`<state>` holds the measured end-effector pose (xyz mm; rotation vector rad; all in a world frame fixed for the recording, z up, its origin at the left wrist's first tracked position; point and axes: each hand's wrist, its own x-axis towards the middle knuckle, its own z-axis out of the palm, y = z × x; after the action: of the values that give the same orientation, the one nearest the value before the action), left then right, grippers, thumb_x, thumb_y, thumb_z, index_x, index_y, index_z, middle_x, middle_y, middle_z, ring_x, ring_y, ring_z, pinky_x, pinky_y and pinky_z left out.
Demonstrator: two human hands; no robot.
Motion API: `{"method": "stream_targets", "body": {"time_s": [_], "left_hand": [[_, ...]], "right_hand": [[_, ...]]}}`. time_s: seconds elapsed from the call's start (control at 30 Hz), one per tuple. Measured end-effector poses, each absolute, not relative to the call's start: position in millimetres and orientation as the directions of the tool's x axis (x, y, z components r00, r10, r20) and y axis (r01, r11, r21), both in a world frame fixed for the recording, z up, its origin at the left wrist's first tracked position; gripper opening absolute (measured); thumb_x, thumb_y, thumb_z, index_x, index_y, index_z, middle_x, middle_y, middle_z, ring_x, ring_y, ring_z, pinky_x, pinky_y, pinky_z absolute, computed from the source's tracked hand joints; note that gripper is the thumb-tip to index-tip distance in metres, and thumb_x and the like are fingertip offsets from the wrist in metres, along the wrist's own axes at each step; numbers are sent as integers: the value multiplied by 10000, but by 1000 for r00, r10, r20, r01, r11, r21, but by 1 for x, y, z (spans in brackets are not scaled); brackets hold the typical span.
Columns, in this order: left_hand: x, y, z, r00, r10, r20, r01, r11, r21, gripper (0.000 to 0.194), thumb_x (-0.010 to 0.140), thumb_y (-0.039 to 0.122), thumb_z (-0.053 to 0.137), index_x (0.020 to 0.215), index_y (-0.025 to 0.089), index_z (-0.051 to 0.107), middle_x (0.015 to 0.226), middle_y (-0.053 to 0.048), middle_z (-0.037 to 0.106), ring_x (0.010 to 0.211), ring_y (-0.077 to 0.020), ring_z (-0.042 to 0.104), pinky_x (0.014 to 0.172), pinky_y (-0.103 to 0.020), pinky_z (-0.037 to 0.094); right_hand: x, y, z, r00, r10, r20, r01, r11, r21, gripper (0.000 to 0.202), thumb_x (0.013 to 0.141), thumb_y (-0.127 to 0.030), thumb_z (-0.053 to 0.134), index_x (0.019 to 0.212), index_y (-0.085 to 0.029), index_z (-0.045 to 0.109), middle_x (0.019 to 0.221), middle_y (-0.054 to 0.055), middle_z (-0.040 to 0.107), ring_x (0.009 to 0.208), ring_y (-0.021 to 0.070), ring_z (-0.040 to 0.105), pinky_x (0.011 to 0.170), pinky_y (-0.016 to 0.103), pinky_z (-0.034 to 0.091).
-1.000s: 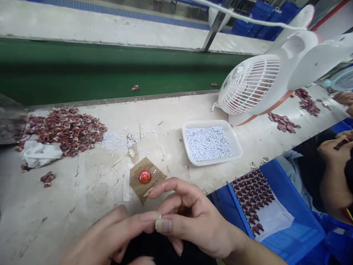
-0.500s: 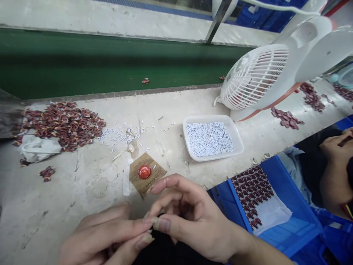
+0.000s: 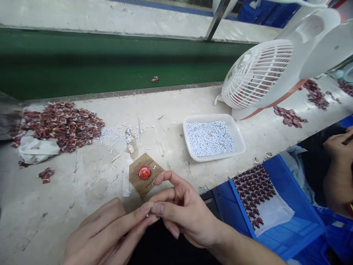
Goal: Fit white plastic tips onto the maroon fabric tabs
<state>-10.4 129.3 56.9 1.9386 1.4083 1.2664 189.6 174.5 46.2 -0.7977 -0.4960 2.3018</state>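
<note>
My left hand (image 3: 104,232) and my right hand (image 3: 187,217) meet fingertip to fingertip at the bottom centre, over the table's near edge. Both are pinched on something tiny and mostly hidden; a small pale bit shows between the tips. The right index finger is raised. Just beyond them lies a brown board (image 3: 145,187) with a small red dish (image 3: 144,172) on it and fine grains beside the dish. Small white curved pieces (image 3: 121,135) are scattered behind the board. A clear plastic tub (image 3: 241,146) holds many more white pieces.
Dark red pieces form a heap (image 3: 66,127) at the left beside a white crumpled bag (image 3: 38,149). A white fan (image 3: 259,73) stands at the back right. Blue bins (image 3: 298,224) hold rows of dark red pieces (image 3: 255,191). Another person's hand (image 3: 338,147) is at the right edge.
My fingertips have shifted slightly upward and stay together. A small pale bit now shows between them. The dark red piece on the green strip has moved slightly right.
</note>
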Motion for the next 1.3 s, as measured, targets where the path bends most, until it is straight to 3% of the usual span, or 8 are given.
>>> {"method": "stream_targets", "body": {"time_s": [0.13, 0.33, 0.53, 0.6, 0.77, 0.93, 1.07, 1.3], "left_hand": [[-24, 138, 57, 259, 878, 403, 425, -478, 769, 325, 1073, 80, 651, 1318, 226, 807, 761, 47, 701, 569, -74, 640, 554, -154, 573], [-8, 129, 46, 40, 934, 355, 351, -346, 870, 293, 1090, 170, 688, 1259, 372, 816, 646, 103, 578, 473, -82, 548, 439, -177, 458], [-3, 119, 35, 12, 951, 308, 406, -286, 868, 257, 1070, 213, 727, 1229, 396, 813, 657, 116, 631, 467, -74, 552, 467, -165, 475], [-9, 116, 33, -9, 969, 247, 438, -218, 872, 234, 1082, 271, 726, 1278, 382, 789, 679, 115, 633, 471, -66, 565, 499, -140, 510], [-47, 102, 12, -151, 986, -73, 471, 137, 871, 324, 1144, 486, 551, 1385, 355, 724, 888, 26, 757, 712, -135, 778, 669, -157, 640], [-68, 90, -7, -296, 933, -204, 431, 321, 843, 508, 959, 716, 756, 1251, 300, 772, 1067, -57, 886, 1013, -266, 886, 737, -219, 694], [-56, 88, -3, -410, 899, -157, 413, 336, 847, 619, 850, 809, 816, 1192, 292, 815, 964, -50, 888, 975, -297, 887, 777, -293, 727], [-49, 96, 17, -428, 891, -151, 396, 335, 855, 565, 832, 774, 856, 1159, 313, 860, 941, -31, 905, 945, -298, 900, 825, -334, 753]], "right_hand": [[194, 177, 45, -675, 641, -366, -380, -727, -572, 470, 921, -383, 967, 1159, -257, 582, 946, -14, 872, 449, 58, 611, 385, 157, 342], [183, 174, 37, -562, 758, -331, -477, -624, -620, 551, 771, -198, 1060, 1087, -248, 612, 880, -73, 770, 544, 29, 460, 483, 140, 373], [184, 180, 36, -595, 759, -264, -277, -502, -819, 525, 964, -488, 901, 1121, -296, 438, 843, -86, 659, 568, 55, 440, 530, 174, 375], [187, 186, 33, -571, 784, -243, -182, -410, -894, 467, 1025, -522, 813, 1133, -304, 414, 845, -74, 668, 574, 76, 466, 537, 201, 384], [191, 202, 11, -376, 917, -133, 44, -126, -991, 316, 1080, -272, 706, 1156, -301, 400, 1020, -9, 745, 609, 89, 435, 600, 248, 360], [188, 202, 0, -358, 934, 5, 269, 109, -957, 263, 1039, -162, 662, 1113, -284, 440, 957, 8, 749, 581, 106, 460, 587, 273, 351], [190, 195, 5, -346, 937, 40, 373, 176, -911, 238, 1062, -170, 630, 1129, -287, 434, 957, 17, 757, 555, 105, 460, 560, 264, 355], [209, 188, 5, -348, 937, -25, 465, 150, -872, 217, 1080, -161, 552, 1148, -295, 395, 999, 31, 783, 533, 110, 481, 558, 257, 402]]}}
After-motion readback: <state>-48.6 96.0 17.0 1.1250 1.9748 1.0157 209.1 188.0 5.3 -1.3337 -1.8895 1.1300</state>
